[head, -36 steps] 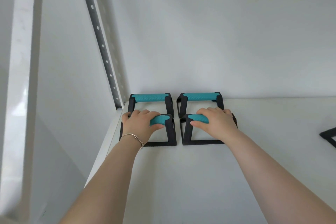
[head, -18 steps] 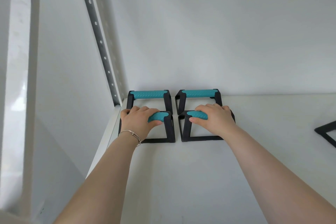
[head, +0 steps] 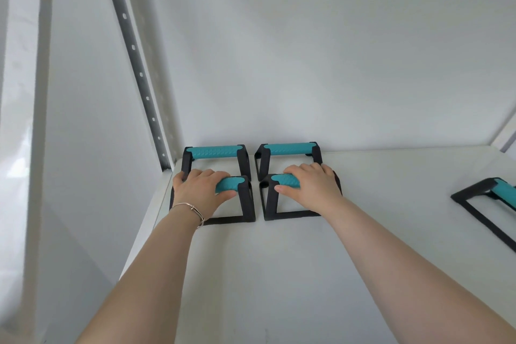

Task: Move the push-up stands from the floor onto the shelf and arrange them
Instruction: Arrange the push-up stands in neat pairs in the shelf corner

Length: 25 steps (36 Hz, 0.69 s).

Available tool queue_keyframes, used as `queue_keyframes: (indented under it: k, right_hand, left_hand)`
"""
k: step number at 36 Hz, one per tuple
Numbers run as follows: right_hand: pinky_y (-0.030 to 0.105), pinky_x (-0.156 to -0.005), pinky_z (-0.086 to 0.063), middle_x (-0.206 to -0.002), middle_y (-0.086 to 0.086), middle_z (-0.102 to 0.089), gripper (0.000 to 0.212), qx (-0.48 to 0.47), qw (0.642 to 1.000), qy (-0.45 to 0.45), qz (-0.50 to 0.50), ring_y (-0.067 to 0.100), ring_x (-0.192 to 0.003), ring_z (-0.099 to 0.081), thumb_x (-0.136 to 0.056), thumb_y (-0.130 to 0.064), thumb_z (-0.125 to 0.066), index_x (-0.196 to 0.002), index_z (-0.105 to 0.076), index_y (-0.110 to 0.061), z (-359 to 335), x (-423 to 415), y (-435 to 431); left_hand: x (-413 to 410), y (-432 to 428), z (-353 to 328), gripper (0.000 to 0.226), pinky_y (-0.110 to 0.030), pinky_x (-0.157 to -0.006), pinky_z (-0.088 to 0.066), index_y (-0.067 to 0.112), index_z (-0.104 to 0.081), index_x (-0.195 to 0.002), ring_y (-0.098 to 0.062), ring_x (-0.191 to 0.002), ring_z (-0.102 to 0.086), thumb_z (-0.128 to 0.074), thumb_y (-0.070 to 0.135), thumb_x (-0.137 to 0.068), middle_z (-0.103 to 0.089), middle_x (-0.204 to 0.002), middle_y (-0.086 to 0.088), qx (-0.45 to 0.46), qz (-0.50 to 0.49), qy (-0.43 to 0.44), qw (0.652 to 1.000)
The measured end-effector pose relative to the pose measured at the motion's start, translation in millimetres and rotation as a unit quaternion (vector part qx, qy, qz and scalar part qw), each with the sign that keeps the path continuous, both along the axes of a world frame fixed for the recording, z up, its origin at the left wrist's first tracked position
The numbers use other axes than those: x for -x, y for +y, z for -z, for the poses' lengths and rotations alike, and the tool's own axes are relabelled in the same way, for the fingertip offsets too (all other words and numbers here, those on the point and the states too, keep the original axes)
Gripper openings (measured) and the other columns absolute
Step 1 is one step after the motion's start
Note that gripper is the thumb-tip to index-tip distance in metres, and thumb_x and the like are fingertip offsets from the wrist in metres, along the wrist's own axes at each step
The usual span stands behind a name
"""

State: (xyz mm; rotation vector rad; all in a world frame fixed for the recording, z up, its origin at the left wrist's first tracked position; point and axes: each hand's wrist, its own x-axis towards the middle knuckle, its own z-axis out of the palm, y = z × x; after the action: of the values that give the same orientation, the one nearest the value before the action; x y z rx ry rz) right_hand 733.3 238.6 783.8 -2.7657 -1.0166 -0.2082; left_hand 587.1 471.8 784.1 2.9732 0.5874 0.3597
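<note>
Four push-up stands are set two by two in the shelf's (head: 279, 274) far left corner. The left hand (head: 199, 191) is wrapped over the near left stand (head: 237, 198), the right hand (head: 310, 186) over the near right stand (head: 275, 198). A hard push risks knocking the far left stand (head: 213, 152) and far right stand (head: 289, 148) askew. A fifth stand (head: 485, 200) at the right lies apart, unaligned.

Five push-up stands show on one white shelf (head: 307, 274). Four sit in a two-by-two block at the far left: far-left stand (head: 215, 152), far-right stand (head: 289, 148), near-left stand (head: 245, 204) and near-right stand (head: 269, 198). A fifth stand (head: 485, 198) lies at the right edge, partly cut off. Two hands show: left hand (head: 201, 190) and right hand (head: 312, 184). One bracelet (head: 190, 208) circles the left wrist. One perforated metal rail (head: 134, 53) rises at the left.
</note>
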Motion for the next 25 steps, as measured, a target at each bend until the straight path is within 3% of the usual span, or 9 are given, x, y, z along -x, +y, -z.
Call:
queue_keyframes:
  k: [3,6,12,20,25]
  right_hand:
    - [0.048,-0.118,-0.016,-0.139,-0.007,-0.051,0.078,-0.046,0.999,0.004,0.002,0.020,-0.133,-0.038,-0.077,-0.081,-0.024,-0.139,-0.041,-0.036,0.4,1.1,-5.9]
    - [0.048,-0.120,-0.008,-0.150,-0.005,-0.041,0.076,-0.084,0.996,-0.006,0.030,0.019,-0.142,-0.027,-0.083,-0.074,-0.026,-0.146,-0.033,-0.032,-1.8,0.3,-19.0]
    - [0.050,-0.120,-0.007,-0.155,-0.001,-0.035,0.071,-0.106,0.988,-0.056,0.094,0.021,-0.147,-0.018,-0.091,-0.065,-0.039,-0.150,-0.028,-0.026,-8.3,-6.8,-80.0]
    - [0.052,-0.120,-0.005,-0.159,0.002,-0.029,0.072,-0.073,0.980,-0.098,0.155,0.023,-0.150,-0.012,-0.093,-0.065,-0.033,-0.152,-0.023,-0.025,-24.8,-37.8,-231.1]
    - [0.054,-0.120,-0.005,-0.161,0.000,-0.024,0.074,-0.049,0.975,-0.091,0.196,0.023,-0.150,-0.009,-0.092,-0.068,-0.028,-0.153,-0.019,-0.028,-39.2,-71.0,-339.4]
  left_hand:
    - [1.2,-10.4,-6.4,0.068,-0.060,-0.112,-0.002,0.039,-0.030,-0.143,-0.019,-0.139,-0.026,-0.030,0.073,-0.084,-0.040,-0.146,0.010,-0.003,-0.016,-0.010,1.000]
    - [-4.3,-38.5,-17.5,0.070,-0.058,-0.115,0.000,0.031,-0.022,-0.148,-0.020,-0.146,-0.009,-0.024,0.068,-0.089,-0.026,-0.156,0.006,-0.009,-0.031,-0.049,0.998]
    - [-32.5,-135.4,-34.6,0.066,-0.053,-0.117,-0.006,0.019,-0.018,-0.151,-0.025,-0.147,-0.005,-0.036,0.051,-0.096,-0.021,-0.158,-0.002,-0.006,-0.027,-0.098,0.995]
    - [-86.9,-283.9,-32.4,0.069,-0.054,-0.116,-0.004,0.015,-0.005,-0.151,-0.027,-0.147,0.003,-0.033,0.048,-0.097,-0.008,-0.160,-0.007,-0.019,0.008,-0.049,0.999]
    - [-129.6,-386.2,-34.8,0.070,-0.051,-0.117,-0.006,0.016,-0.005,-0.151,-0.029,-0.146,0.000,-0.030,0.052,-0.097,-0.009,-0.160,-0.008,-0.012,0.033,-0.029,0.999]
